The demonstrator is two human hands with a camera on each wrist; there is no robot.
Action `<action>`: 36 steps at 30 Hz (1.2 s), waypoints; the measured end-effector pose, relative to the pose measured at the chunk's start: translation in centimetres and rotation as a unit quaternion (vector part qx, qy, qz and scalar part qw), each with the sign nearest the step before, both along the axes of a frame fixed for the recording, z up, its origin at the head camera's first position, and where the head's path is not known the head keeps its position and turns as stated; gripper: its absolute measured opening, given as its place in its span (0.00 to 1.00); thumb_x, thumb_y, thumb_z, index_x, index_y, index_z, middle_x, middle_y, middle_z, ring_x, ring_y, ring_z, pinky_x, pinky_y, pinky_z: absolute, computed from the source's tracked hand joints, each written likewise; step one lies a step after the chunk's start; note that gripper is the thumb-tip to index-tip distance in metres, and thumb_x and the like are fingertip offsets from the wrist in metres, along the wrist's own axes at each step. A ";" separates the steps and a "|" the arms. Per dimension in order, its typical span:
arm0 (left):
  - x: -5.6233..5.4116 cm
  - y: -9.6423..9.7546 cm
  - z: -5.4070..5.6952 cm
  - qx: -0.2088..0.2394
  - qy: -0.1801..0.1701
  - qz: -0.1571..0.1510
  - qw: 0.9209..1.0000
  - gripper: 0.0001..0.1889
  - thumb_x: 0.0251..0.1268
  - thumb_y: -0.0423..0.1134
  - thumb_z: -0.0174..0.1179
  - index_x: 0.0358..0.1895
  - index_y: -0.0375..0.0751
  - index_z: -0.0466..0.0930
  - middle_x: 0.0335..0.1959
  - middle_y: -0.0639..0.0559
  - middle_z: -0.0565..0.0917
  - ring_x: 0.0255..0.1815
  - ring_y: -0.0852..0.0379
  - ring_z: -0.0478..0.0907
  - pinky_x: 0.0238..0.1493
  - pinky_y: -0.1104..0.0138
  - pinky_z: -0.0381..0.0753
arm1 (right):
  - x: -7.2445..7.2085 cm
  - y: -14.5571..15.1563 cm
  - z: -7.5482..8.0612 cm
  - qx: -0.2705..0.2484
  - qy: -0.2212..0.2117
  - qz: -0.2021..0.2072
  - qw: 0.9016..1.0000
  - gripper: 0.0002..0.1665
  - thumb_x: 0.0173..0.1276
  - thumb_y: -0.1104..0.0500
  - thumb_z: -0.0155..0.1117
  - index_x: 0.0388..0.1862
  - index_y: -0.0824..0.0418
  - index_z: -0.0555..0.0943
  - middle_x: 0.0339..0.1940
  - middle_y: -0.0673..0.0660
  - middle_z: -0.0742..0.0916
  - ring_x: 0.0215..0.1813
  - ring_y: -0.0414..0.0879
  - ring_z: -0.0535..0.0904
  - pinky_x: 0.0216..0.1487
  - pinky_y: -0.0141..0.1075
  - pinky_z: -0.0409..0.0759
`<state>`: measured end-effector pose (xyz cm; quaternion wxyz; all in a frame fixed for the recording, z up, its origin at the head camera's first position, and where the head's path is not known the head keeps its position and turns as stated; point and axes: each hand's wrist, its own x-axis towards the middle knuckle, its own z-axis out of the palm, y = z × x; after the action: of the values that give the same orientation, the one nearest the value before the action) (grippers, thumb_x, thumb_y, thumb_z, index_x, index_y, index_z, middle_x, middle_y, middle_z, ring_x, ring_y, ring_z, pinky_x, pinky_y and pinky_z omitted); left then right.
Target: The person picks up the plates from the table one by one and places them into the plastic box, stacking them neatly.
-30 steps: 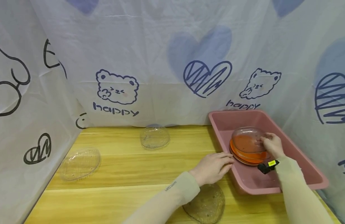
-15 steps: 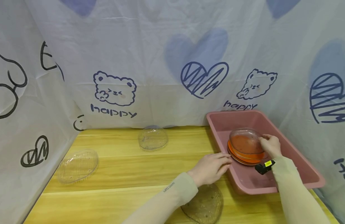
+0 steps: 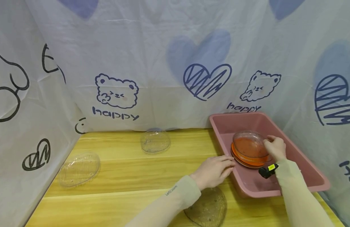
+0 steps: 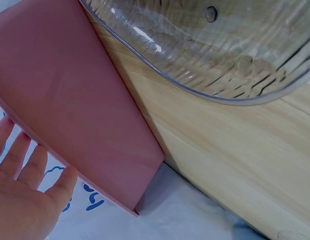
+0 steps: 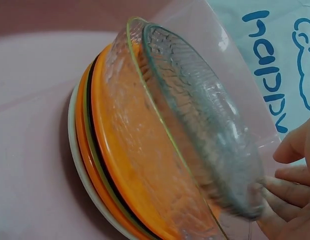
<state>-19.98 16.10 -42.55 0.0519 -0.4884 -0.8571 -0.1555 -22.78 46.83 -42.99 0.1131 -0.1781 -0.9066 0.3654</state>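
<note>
My right hand point(image 3: 275, 147), inside the pink tub point(image 3: 271, 193), pinches the edge of a clear patterned plate point(image 5: 210, 115). This plate sits over a clear bowl with a yellowish rim point(image 5: 160, 135). Beneath them is a stack with an orange plate point(image 5: 107, 100) and a white-edged one point(image 5: 74, 135) at the bottom. My left hand point(image 3: 212, 171) rests its fingers on the tub's left rim; in the left wrist view those fingers point(image 4: 37, 162) lie fairly straight along it. Under my left wrist lies a brownish clear dish point(image 3: 207, 209) on the table.
One clear dish point(image 3: 155, 141) lies at the table's back, near the hanging cloth point(image 3: 160, 104). Another clear dish point(image 3: 79, 170) lies at the left. A black device with a yellow label point(image 3: 268, 171) is on my right wrist. The wooden table point(image 3: 121, 179) ends against the cloth.
The clear plate in my right hand has lowered slightly onto the stack. My left hand has stayed at the tub rim. The head view has shifted slightly.
</note>
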 end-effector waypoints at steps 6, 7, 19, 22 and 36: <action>0.0 0.1 -0.1 0.003 -0.002 -0.001 1.000 0.21 0.84 0.48 0.41 0.70 0.52 0.75 0.72 0.57 0.75 0.74 0.62 0.70 0.78 0.69 0.66 | 0.0 0.0 -0.2 -0.022 0.019 -0.027 0.999 0.32 0.75 0.57 0.46 0.72 0.75 0.66 0.65 0.77 0.77 0.65 0.69 0.74 0.61 0.58 0.79; 0.0 0.0 -0.1 0.004 -0.002 0.000 1.000 0.21 0.84 0.48 0.41 0.70 0.52 0.75 0.72 0.57 0.75 0.74 0.62 0.70 0.78 0.69 0.66 | 0.0 0.0 -0.1 -0.024 0.019 -0.033 0.999 0.32 0.75 0.57 0.47 0.73 0.74 0.67 0.65 0.77 0.78 0.64 0.68 0.75 0.59 0.55 0.80; 0.0 0.0 -0.1 -0.003 -0.012 0.000 1.000 0.21 0.84 0.49 0.40 0.70 0.53 0.74 0.73 0.57 0.74 0.74 0.62 0.70 0.78 0.69 0.66 | 0.5 1.8 -0.5 0.010 -0.077 0.039 0.996 0.41 0.69 0.55 0.63 0.71 0.80 0.63 0.62 0.82 0.74 0.50 0.67 0.82 0.46 0.52 0.87; 0.0 -0.1 -0.1 0.000 -0.017 0.000 1.000 0.21 0.84 0.48 0.40 0.70 0.53 0.74 0.73 0.57 0.74 0.74 0.62 0.70 0.78 0.69 0.66 | 0.4 2.2 -0.7 -0.001 -0.100 0.070 0.993 0.43 0.67 0.57 0.66 0.70 0.81 0.59 0.61 0.85 0.72 0.44 0.65 0.85 0.44 0.53 0.88; 0.1 -0.1 0.1 -0.006 -0.020 0.002 1.000 0.21 0.84 0.49 0.39 0.70 0.54 0.74 0.73 0.60 0.73 0.75 0.63 0.69 0.78 0.70 0.65 | -0.2 2.6 -1.5 0.019 -0.106 0.072 0.992 0.37 0.62 0.67 0.52 0.69 0.83 0.59 0.52 0.85 0.76 0.20 0.46 0.83 0.25 0.41 0.87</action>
<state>-19.89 16.00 -42.43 0.0315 -0.4841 -0.8597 -0.1599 -23.02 49.39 -44.45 -0.0074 -0.1479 -0.9306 0.3347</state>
